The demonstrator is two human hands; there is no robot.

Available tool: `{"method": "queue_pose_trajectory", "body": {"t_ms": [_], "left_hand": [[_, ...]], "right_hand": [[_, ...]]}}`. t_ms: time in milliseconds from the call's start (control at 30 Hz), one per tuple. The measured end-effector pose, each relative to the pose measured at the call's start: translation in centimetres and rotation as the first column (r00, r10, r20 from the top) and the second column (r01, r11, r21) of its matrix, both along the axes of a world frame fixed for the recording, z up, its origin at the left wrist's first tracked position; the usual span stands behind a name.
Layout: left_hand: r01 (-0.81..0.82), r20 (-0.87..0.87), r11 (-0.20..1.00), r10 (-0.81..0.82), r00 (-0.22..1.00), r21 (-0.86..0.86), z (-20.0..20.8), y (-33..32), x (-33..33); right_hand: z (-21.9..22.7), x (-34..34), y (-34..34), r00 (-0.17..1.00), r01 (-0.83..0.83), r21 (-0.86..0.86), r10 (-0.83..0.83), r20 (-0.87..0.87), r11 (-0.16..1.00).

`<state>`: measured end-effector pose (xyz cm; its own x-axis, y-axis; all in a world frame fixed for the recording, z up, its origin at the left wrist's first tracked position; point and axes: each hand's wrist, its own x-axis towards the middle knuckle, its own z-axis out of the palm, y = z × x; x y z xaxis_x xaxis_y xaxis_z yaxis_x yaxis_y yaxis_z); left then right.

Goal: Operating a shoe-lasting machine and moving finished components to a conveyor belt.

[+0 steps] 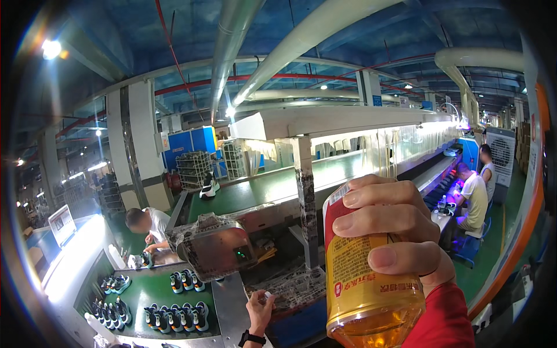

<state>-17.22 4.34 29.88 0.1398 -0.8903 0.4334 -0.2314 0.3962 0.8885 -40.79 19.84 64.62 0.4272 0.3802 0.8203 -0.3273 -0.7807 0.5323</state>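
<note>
We're gripping the bottle (371, 296) in our right hand (406, 226), fingers wrapping in from the right over the upper part of the red-and-yellow label; thumb isn't showing. The bottle's sitting close in front of us, long axis running mostly up-down in view, upper end leaning a bit left, clear end with amber liquid pointing at the lower edge. Our left hand (259, 310), wearing a dark wristband (252, 338), is sitting low, left of the bottle and apart from it, fingertips pinching a small white piece (268, 295); we can't tell what. Right's nearer, touching.
</note>
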Motion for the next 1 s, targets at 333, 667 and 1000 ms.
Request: {"method": "queue_pose_trajectory", "body": {"t_ms": [333,667,1000], "left_hand": [[0.007,-0.040,1.000,-0.007,0.999,0.001,0.32,0.29,-0.09],[-0.002,-0.022,1.000,0.002,1.000,-0.007,-0.07,0.02,-0.09],[-0.006,-0.021,1.000,0.006,1.000,0.018,0.23,0.22,-0.06]], "right_hand": [[0.10,-0.01,0.35,1.000,0.015,-0.016,-0.015,0.004,1.000],[0.28,-0.35,0.66,1.000,0.023,-0.022,-0.023,0.005,0.999],[0.28,-0.54,0.74,0.999,0.030,-0.032,-0.030,0.012,0.999]]}}
